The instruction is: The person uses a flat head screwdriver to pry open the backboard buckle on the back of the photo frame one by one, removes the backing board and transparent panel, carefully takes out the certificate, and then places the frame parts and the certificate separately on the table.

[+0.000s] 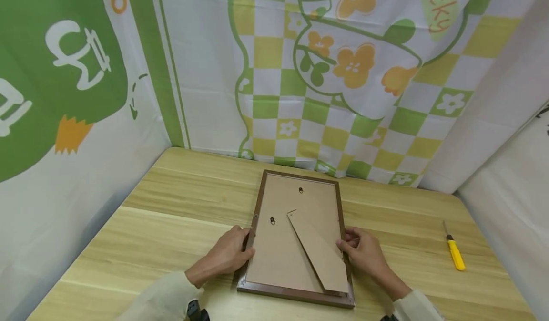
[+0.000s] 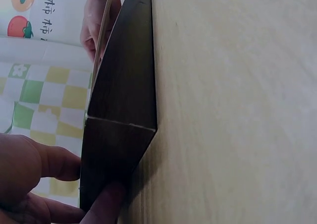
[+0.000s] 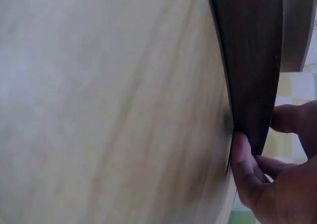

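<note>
A brown picture frame (image 1: 296, 294) lies back side up on the wooden table, its plain tan backing board (image 1: 272, 254) facing me. An easel stand (image 1: 319, 252) slants across the board toward the near right corner, its free end slightly raised. Two small dark hanging hooks (image 1: 300, 190) are fixed to the backing. My left hand (image 1: 229, 252) grips the left side, thumb on the top edge and fingers against the outer side. On the right side, my right hand (image 1: 364, 252) holds the opposite edge the same way; in the right wrist view its fingertips (image 3: 241, 147) press the dark frame side.
To the right on the table (image 1: 171, 206) lies a screwdriver (image 1: 455, 254) with a yellow handle, its shaft pointing away from me. A patterned green, yellow and white curtain (image 1: 279, 97) hangs behind the far table edge, and white cloth walls stand at both sides.
</note>
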Demonstrator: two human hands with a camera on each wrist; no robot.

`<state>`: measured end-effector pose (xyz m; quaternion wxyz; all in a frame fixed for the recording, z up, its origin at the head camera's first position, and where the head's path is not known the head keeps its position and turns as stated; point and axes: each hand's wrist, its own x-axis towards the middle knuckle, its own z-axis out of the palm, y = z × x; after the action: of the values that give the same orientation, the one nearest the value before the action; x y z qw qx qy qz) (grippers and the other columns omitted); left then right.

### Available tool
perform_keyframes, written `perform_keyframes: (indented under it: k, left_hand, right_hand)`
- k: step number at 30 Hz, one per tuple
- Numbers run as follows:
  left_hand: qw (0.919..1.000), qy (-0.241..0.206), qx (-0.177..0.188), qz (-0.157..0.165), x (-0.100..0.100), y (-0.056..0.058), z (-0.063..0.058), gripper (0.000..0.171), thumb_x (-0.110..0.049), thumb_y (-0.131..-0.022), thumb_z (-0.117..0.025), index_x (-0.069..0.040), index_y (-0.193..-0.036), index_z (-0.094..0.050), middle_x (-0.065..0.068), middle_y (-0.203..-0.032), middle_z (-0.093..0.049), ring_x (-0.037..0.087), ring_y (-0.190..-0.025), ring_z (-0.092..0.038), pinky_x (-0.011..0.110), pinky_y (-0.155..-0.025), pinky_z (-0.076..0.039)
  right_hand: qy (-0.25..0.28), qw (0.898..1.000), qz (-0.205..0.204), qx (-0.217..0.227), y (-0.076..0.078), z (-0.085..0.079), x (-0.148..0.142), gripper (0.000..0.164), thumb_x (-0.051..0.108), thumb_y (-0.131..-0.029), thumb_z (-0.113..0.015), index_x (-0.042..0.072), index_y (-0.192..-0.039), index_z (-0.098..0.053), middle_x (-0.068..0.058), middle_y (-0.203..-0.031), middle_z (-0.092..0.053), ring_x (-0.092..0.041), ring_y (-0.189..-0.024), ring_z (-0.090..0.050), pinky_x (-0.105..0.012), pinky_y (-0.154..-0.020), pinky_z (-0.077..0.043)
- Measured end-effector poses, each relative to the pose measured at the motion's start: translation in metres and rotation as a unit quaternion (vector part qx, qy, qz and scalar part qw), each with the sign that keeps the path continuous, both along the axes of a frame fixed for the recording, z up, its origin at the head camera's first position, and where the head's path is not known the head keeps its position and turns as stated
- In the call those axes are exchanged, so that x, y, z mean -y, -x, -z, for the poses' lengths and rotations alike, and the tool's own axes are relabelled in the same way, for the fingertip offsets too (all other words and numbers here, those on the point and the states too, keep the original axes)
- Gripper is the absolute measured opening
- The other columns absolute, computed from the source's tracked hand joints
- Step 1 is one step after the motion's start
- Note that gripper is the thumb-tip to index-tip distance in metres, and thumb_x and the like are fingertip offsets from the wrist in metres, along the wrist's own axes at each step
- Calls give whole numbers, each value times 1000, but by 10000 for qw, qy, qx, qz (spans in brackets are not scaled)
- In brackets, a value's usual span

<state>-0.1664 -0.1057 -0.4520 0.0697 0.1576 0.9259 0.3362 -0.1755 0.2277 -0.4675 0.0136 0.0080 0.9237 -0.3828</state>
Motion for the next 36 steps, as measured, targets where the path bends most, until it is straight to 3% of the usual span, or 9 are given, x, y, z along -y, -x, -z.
perform_keyframes:
  k: [7,10,14,17,19,22,26,32,36]
  left_hand:
    - [9981,-466,286,269,4,4,-2,7,-10,-84,-57,-4,-88,-58,1,-67,-47,12,-61,-41,20,-47,-31]
    - [9984,-453,334,97,6,8,-3,12,-15,-86,-59,-3,-86,-56,2,-68,-47,12,-58,-41,21,-47,-32]
    - [9984,-140,-28,-547,10,15,-8,38,-23,-85,-63,5,-111,-56,14,-94,-56,23,-83,-54,35,-68,-46]
    - [9955,10,-456,-834,15,23,-13,55,-24,-84,-64,5,-128,-47,23,-115,-52,33,-106,-50,45,-85,-45]
    - [9937,75,-707,-861,18,29,-16,55,-23,-85,-64,5,-129,-47,24,-119,-49,36,-109,-46,47,-87,-43]
    - [9912,245,-1087,-716,22,40,-20,50,-20,-85,-63,4,-127,-49,24,-119,-49,37,-110,-45,49,-90,-41]
    - [9889,500,-1309,-486,24,53,-22,45,-17,-86,-62,4,-124,-52,24,-120,-53,38,-111,-47,50,-94,-39]
    - [9886,948,-1152,-195,20,69,-23,43,-18,-86,-62,5,-122,-54,23,-121,-55,39,-112,-50,49,-97,-39]
    - [9868,1326,-881,279,14,76,-21,44,-23,-87,-61,4,-121,-55,19,-105,-62,32,-94,-59,43,-82,-48]
  right_hand:
    - [-114,9989,-291,-340,3,4,-4,38,16,-82,-68,-6,-112,-59,-7,-89,-65,-12,-77,-60,-19,-64,-51]
    - [-316,9963,-509,-614,6,4,-5,36,13,-83,-67,-6,-113,-59,-6,-86,-65,-11,-74,-59,-18,-61,-50]
    - [-667,9894,-840,-974,10,4,-6,35,11,-84,-65,-6,-114,-59,-6,-88,-65,-10,-74,-58,-18,-60,-48]
    - [-793,9862,-1042,-1011,12,4,-9,35,12,-85,-63,-5,-115,-58,-8,-93,-65,-11,-76,-60,-19,-63,-49]
    - [-831,9845,-1150,-1031,14,4,-11,34,12,-86,-63,-4,-116,-59,-9,-96,-65,-12,-78,-61,-20,-64,-50]
    - [-840,9822,-1336,-1022,17,4,-13,34,13,-87,-62,-3,-116,-58,-10,-99,-65,-14,-80,-62,-20,-65,-51]
    - [-776,9795,-1586,-969,21,2,-16,34,12,-88,-60,-2,-119,-57,-12,-104,-64,-18,-85,-64,-21,-68,-52]
    - [-638,9719,-2100,-854,26,-3,-20,35,13,-90,-57,-2,-122,-55,-14,-110,-63,-24,-93,-63,-26,-74,-53]
    - [-484,9700,-2317,-547,28,-5,-20,35,13,-91,-55,1,-124,-54,-11,-113,-62,-22,-95,-62,-26,-77,-52]
